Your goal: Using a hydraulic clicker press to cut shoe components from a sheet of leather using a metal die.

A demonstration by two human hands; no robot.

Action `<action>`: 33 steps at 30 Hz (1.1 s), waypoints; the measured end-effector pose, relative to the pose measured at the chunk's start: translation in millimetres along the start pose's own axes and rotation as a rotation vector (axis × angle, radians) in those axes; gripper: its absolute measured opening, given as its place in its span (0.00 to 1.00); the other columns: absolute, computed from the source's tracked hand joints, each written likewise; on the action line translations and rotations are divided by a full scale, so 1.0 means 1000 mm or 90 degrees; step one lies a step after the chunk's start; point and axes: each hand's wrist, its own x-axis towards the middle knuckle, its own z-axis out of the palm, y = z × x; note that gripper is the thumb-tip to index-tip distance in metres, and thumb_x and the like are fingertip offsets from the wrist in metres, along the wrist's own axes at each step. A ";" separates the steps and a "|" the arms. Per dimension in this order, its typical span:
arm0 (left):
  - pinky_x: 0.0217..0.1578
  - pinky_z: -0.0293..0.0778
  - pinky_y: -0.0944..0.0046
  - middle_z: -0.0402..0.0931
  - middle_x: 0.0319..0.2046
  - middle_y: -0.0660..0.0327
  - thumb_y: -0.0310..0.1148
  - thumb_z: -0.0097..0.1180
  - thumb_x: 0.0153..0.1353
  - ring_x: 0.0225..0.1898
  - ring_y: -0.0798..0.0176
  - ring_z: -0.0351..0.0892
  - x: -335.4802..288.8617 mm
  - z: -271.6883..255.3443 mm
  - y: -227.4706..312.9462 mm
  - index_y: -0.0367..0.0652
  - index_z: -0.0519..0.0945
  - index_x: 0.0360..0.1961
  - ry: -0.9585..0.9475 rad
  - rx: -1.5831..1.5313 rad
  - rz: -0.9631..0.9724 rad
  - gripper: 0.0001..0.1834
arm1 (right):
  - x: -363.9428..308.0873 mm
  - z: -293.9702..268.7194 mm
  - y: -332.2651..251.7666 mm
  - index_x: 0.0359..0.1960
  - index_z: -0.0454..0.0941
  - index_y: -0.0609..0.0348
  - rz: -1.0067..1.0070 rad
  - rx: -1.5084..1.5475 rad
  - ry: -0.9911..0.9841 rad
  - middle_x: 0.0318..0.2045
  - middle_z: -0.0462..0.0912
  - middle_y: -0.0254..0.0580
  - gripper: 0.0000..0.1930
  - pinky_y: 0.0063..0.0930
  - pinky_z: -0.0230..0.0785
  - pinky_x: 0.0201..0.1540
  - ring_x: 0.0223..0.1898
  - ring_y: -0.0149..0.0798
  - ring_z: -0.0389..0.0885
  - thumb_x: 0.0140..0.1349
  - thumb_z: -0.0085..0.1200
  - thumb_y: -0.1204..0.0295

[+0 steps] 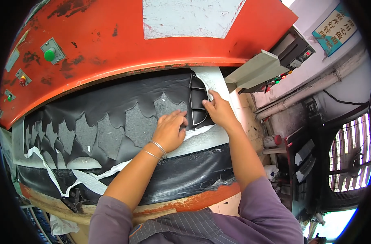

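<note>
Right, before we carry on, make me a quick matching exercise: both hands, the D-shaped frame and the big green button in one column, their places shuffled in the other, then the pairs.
1. Left hand
2. Right hand
3. D-shaped frame
4. Big green button

A. On the orange-red machine, upper left of the picture
B. At the frame's curved side
C. Lying toward the right end of the black sheet
D. Resting on the sheet left of the frame, with bangles at its wrist

Pairs: 1-D, 2-B, 3-C, 4-A
</note>
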 end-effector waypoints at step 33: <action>0.65 0.54 0.60 0.64 0.63 0.52 0.22 0.51 0.59 0.67 0.56 0.59 -0.163 -0.177 -0.079 0.39 0.67 0.60 0.400 -0.270 -0.197 0.26 | -0.128 -0.009 -0.031 0.55 0.71 0.65 -0.192 0.021 0.200 0.49 0.77 0.54 0.37 0.39 0.65 0.56 0.52 0.50 0.75 0.44 0.71 0.60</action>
